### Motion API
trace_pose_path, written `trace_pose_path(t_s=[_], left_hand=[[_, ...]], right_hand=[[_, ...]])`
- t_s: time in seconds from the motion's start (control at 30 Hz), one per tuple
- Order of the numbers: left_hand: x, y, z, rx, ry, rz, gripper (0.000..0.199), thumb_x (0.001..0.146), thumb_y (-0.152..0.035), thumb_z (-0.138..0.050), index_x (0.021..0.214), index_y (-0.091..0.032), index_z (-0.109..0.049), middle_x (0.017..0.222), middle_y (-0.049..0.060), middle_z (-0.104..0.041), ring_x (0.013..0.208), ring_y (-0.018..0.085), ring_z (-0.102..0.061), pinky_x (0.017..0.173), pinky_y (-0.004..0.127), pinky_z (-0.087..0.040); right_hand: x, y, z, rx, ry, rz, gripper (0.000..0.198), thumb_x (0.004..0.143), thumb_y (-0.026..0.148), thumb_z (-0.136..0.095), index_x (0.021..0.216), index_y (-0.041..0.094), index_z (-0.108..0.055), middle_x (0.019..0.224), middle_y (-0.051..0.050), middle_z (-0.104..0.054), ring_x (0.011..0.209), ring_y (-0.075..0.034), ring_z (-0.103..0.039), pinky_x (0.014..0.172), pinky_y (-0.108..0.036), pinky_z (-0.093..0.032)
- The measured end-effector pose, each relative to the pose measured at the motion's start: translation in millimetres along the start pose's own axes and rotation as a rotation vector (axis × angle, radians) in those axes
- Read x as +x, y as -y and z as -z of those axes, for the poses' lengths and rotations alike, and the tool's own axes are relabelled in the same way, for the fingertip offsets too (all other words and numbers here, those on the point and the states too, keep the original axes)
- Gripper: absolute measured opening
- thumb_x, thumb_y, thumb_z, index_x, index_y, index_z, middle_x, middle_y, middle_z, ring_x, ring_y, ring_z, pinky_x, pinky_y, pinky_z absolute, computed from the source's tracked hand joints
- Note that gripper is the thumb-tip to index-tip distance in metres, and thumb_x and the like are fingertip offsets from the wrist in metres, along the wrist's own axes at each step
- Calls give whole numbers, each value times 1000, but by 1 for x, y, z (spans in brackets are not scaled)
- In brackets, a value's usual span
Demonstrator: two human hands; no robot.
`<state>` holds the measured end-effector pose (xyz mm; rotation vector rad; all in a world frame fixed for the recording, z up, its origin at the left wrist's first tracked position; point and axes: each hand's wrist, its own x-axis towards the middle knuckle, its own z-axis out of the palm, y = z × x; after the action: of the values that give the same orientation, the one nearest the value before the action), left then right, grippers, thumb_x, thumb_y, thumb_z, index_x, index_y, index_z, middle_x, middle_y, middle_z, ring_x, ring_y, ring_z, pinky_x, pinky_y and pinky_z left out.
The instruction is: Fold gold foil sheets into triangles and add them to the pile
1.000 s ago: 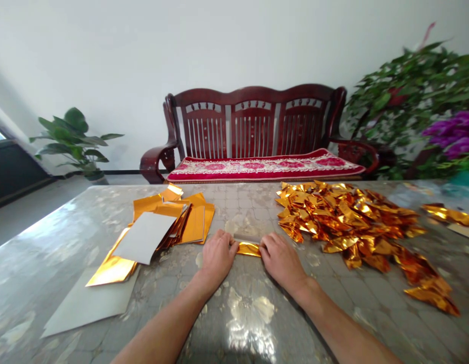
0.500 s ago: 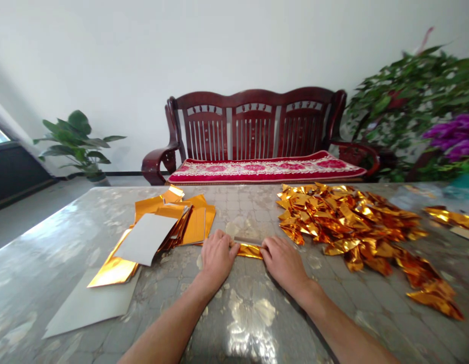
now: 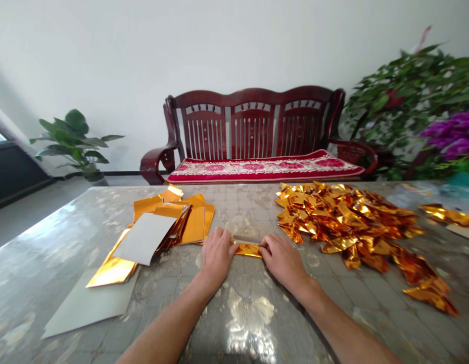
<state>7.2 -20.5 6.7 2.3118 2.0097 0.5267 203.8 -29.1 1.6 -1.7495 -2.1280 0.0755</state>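
A narrow strip of folded gold foil paper lies at the table's middle, with a thin greyish edge along its far side. My left hand is closed on its left end, the thumb pressing at the near side. At the right end, my right hand pinches the strip between bent fingers and thumb. Both ends are hidden under the fingers. Beyond my left hand is a loose stack of flat gold foil sheets, partly covered by a grey-white sheet. Folded gold foil pieces form a heap to the right.
The table has a glossy, flower-patterned cover. Another pale sheet lies at its left. Clear plastic rests at the far right. Behind the table stand a dark wooden bench, a potted plant and purple flowers.
Both hands keep their hold on the gold strip, almost in the same place. The strip's near side looks slightly flatter. The whole view has shifted a little.
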Motion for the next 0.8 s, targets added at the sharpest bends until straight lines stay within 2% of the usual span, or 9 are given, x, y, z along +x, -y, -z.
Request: trace_pose_path(t_s=[0.1, 0.23, 0.37, 0.57, 0.8], left_hand=[[-1, -1, -2, -16, -10, -85, 9, 92, -29, -60, 91, -21, -62, 97, 3, -61, 94, 19, -58, 82, 29, -42], [-2, 1, -8, -22, 35, -280, 15, 97, -25, -51, 90, -23, -65, 92, 2, -62, 91, 18, -57, 78, 28, -42], [-3, 3, -11, -32, 74, -453, 16, 97, -25, -52, 100, -24, -67, 95, 2, -64, 94, 18, -56, 78, 28, -43], [-8, -1, -7, 6, 73, -475, 16, 97, -26, -52, 106, -25, -65, 99, 2, -64, 95, 20, -56, 81, 30, -45], [-8, -3, -3, 9, 107, -436, 19, 97, -24, -52, 110, -27, -64, 102, 2, -63, 97, 20, -56, 82, 31, -46]], right_hand=[[0, -1, 0, 17, 5, -17, 8, 89, 24, -57, 82, 23, -61, 87, -1, -67, 84, -18, -58, 72, -28, -33], [1, 0, 1, 33, 16, -39, 7, 88, 25, -59, 82, 23, -61, 87, -1, -68, 84, -18, -59, 71, -28, -33], [3, -1, 2, 58, 25, -56, 7, 87, 26, -61, 81, 22, -60, 85, 0, -68, 83, -17, -59, 71, -27, -33], [3, -3, 1, 71, 27, -66, 10, 88, 24, -58, 78, 22, -58, 84, 0, -67, 80, -15, -57, 69, -25, -32], [3, 2, 5, -39, 56, -79, 16, 90, 21, -52, 75, 21, -57, 84, -2, -66, 81, -16, -57, 69, -27, -30]])
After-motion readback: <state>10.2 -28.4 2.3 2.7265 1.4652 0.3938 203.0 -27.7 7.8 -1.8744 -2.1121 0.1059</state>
